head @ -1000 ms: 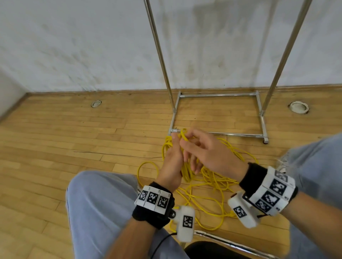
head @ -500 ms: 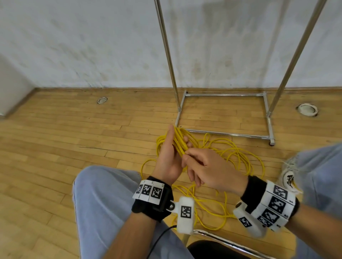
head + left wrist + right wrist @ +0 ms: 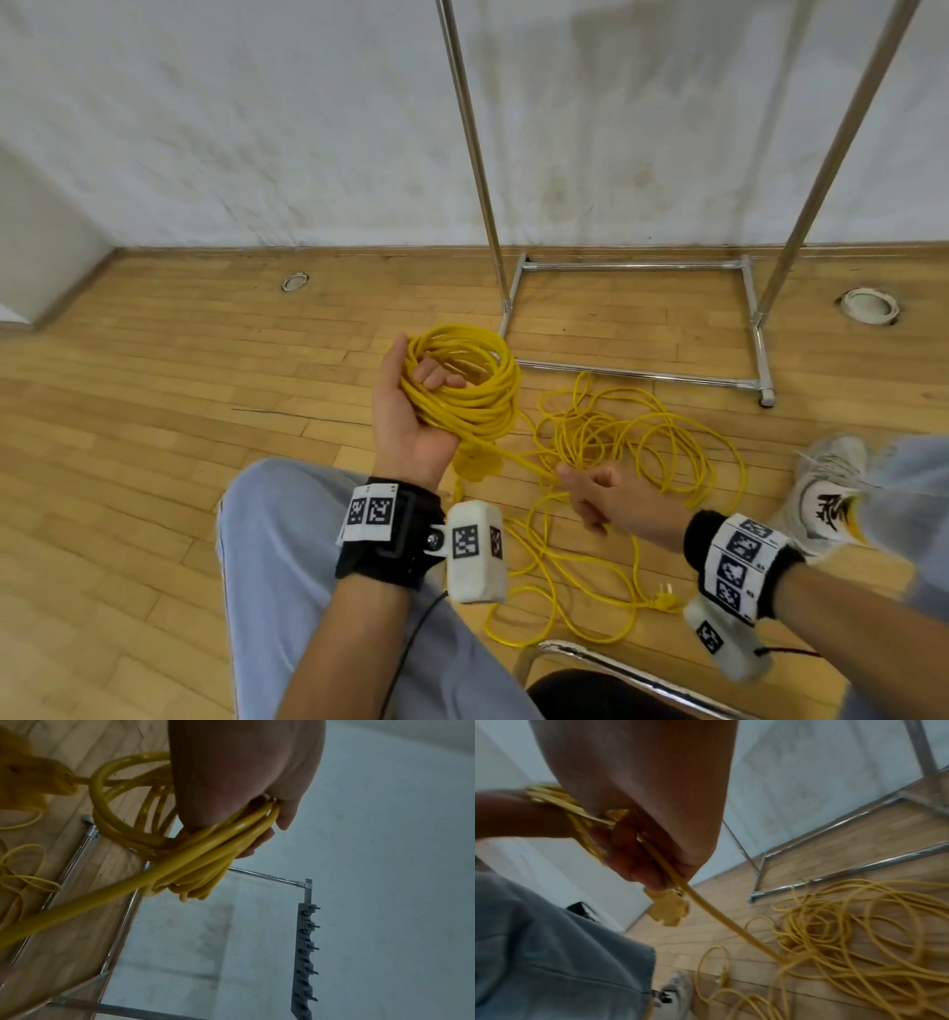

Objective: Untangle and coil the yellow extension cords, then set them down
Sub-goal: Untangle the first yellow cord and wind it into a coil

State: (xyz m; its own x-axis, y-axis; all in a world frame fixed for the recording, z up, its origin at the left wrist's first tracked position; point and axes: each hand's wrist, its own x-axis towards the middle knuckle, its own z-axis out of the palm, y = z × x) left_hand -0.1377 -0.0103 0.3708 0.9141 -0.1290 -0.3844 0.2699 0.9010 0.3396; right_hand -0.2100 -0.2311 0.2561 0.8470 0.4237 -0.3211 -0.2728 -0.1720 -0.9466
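Gripping coil (image 3: 464, 383), left hand (image 3: 405, 411)

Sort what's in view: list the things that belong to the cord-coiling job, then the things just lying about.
Part of the job:
- left hand holding the coiled bundle of yellow cord
- right hand pinching the free strand
- tangled heap of yellow cord on the floor
- yellow plug

Lying about:
- chrome garment rack frame
- round white floor socket
- metal chair frame

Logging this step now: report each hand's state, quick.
Left hand: fingers curled round the coiled yellow extension cord.
Right hand: pinching a loose yellow cord strand.
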